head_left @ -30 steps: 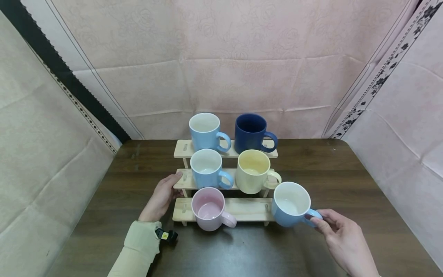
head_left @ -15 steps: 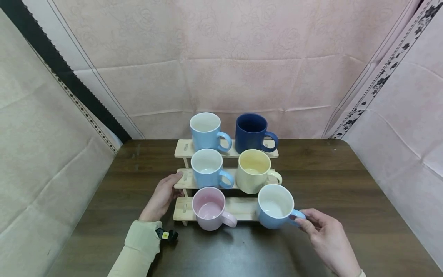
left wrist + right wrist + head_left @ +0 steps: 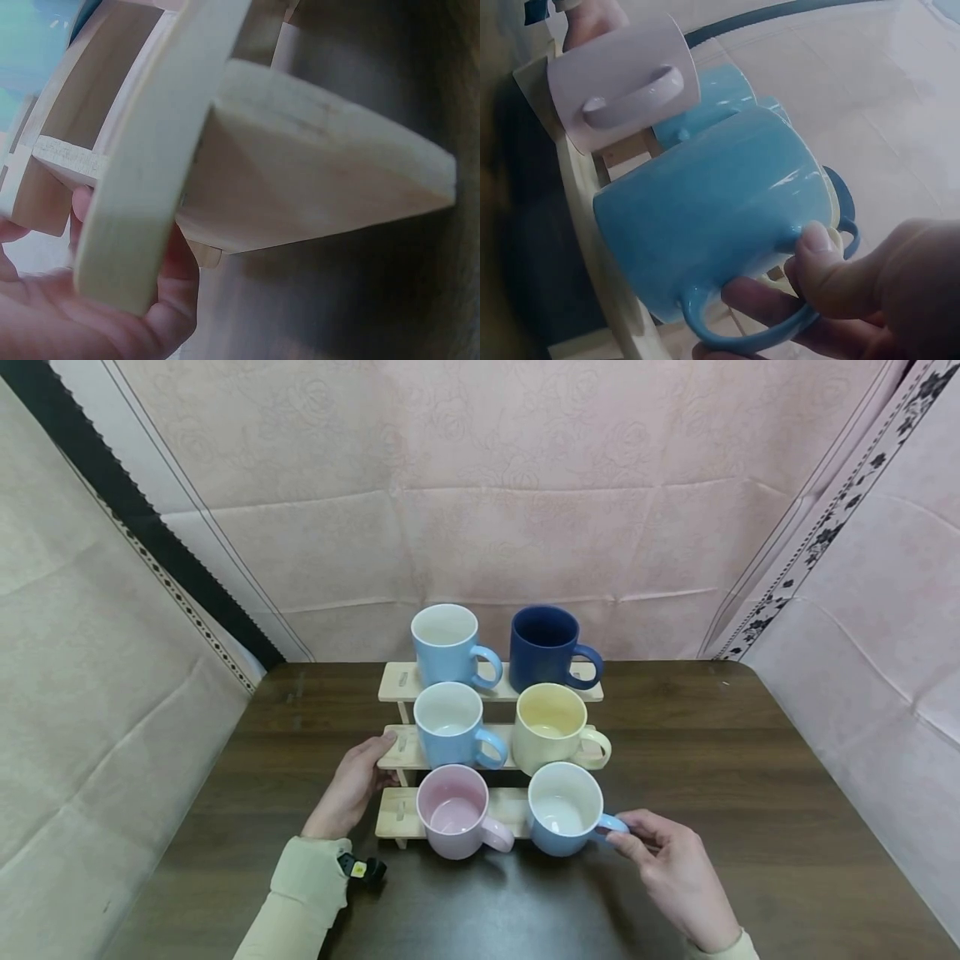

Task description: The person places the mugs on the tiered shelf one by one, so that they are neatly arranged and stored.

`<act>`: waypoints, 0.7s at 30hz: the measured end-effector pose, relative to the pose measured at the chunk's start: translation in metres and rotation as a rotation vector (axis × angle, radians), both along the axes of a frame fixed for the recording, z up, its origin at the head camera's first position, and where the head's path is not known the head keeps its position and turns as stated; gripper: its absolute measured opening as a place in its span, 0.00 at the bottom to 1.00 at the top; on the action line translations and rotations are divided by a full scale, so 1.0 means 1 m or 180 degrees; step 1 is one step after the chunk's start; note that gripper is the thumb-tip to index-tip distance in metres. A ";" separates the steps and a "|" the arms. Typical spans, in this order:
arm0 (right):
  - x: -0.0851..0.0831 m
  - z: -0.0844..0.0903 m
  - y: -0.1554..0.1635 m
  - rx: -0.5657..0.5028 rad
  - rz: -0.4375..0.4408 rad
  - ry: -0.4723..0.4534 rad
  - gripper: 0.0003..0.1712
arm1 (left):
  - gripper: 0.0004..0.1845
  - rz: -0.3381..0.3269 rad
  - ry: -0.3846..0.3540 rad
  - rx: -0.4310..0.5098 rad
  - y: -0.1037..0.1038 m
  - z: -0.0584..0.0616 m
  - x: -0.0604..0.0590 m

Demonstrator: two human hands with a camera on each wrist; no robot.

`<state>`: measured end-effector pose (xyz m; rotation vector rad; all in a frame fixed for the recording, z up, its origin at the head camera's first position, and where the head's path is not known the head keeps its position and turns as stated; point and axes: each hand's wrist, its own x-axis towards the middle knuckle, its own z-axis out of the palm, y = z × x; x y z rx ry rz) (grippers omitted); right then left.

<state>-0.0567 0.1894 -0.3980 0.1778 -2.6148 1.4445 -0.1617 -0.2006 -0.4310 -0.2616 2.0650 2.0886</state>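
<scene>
A three-tier wooden rack (image 3: pixel 396 814) stands on the table; my left hand (image 3: pixel 347 792) grips the left end of its middle board. The left wrist view shows thumb and fingers around that board (image 3: pixel 150 172). At the right of the lowest board, my right hand (image 3: pixel 672 870) pinches the handle of a light blue mug (image 3: pixel 558 827), white inside. This mug (image 3: pixel 712 210) is upright; whether its base touches the board I cannot tell. A pink mug (image 3: pixel 450 827) sits to its left on the same board.
On the middle board are another light blue mug (image 3: pixel 447 735) and a pale yellow mug (image 3: pixel 546 739). The top board bears a third light blue mug (image 3: pixel 442 660) and a dark blue mug (image 3: pixel 538 656). Cloth walls (image 3: pixel 525 510) surround the dark wooden table (image 3: pixel 712 735).
My right hand has carried the light blue mug leftward, from the lowest board's right end to a place nearer the pink mug. My left hand keeps its grip on the rack.
</scene>
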 end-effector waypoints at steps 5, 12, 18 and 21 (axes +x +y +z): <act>-0.002 -0.004 -0.006 -0.0106 0.0062 -0.0051 0.06 | 0.30 -0.0020 -0.0017 -0.0026 -0.001 -0.002 0.000; -0.004 -0.009 -0.011 -0.0033 0.0026 -0.0036 0.06 | 0.29 0.0005 -0.0053 0.0015 -0.001 -0.002 -0.001; -0.006 -0.010 -0.014 -0.0090 -0.0031 -0.0132 0.06 | 0.29 0.0020 -0.0042 0.0008 -0.001 -0.002 -0.002; -0.007 -0.012 -0.015 -0.0157 -0.0005 -0.0170 0.06 | 0.29 0.0017 -0.0039 -0.0008 -0.001 -0.003 -0.002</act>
